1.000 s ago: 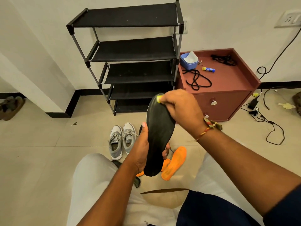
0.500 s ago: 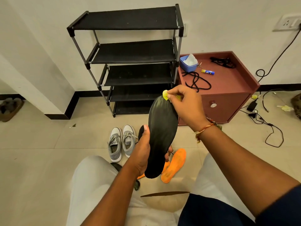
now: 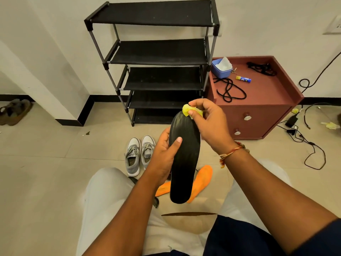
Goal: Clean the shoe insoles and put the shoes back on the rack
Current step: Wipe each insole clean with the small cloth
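You hold the black insole (image 3: 184, 163) upright in front of you, above your knees, with the wider end up. Your left hand (image 3: 163, 159) grips it at its left edge near the middle: the thumb lies across the front face, and the other fingers go behind the insole, where they are mostly hidden. Your right hand (image 3: 212, 124) is at the top end, and its thumb and forefinger pinch a small yellow cloth (image 3: 186, 110) that touches the upper tip of the insole. A thread bracelet (image 3: 230, 154) is around your right wrist. On the floor behind the black insole lie two orange insoles (image 3: 203, 179), both partly covered by it. Just to the left of them a pair of grey shoes (image 3: 140, 154) stands side by side, with the toes toward you. Further back the black shoe rack (image 3: 160, 52) stands against the wall. Just beside it, on the right, is a red cabinet (image 3: 258, 100). On its top there are a blue box (image 3: 221, 71) with white paper in it, a black cord (image 3: 228, 90) and a small yellow and blue tube (image 3: 243, 78). More cables (image 3: 306, 145) lie on the floor at the right, and a brown pair of sandals (image 3: 14, 111) lies far at the left.
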`<action>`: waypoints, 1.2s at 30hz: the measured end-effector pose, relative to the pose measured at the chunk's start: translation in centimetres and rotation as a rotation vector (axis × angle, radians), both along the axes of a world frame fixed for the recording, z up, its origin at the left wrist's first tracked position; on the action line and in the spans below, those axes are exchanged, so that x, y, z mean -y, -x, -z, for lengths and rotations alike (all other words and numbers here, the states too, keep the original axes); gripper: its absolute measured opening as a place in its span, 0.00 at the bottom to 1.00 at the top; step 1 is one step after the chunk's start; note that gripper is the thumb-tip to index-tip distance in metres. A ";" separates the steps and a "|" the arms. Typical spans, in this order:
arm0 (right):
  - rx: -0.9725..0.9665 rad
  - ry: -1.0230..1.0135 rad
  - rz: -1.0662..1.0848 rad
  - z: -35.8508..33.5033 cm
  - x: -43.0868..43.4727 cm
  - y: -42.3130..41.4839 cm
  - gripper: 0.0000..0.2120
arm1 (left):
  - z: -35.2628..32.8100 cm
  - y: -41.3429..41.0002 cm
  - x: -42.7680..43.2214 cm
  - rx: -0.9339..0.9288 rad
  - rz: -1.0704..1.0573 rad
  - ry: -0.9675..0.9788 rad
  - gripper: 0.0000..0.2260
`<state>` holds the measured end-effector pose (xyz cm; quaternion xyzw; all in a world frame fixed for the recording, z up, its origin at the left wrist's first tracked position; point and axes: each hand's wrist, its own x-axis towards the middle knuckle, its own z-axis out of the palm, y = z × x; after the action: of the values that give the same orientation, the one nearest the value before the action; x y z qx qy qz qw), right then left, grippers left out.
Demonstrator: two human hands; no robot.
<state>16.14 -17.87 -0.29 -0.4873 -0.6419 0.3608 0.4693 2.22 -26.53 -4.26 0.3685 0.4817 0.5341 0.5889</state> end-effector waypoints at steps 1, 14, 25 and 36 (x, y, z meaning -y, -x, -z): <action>0.063 -0.043 0.005 0.1 0.4 0.3 0.09 | 0.0 0.1 0.0 0.008 -0.002 -0.004 0.14; 0.631 -0.474 -0.255 2.1 5.1 1.8 0.09 | -0.1 0.8 0.2 0.135 0.104 -0.050 0.21; 0.631 -0.465 -0.207 0.2 3.8 2.1 0.07 | 0.2 1.1 0.4 0.176 0.090 -0.012 0.20; 0.603 -0.416 -0.016 -0.3 2.1 1.2 0.06 | 0.0 1.0 0.6 0.179 0.057 -0.002 0.23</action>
<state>14.90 -19.95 0.03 -0.4607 -0.8149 0.0663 0.3453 1.25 -27.15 -4.21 0.3335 0.4158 0.5484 0.6443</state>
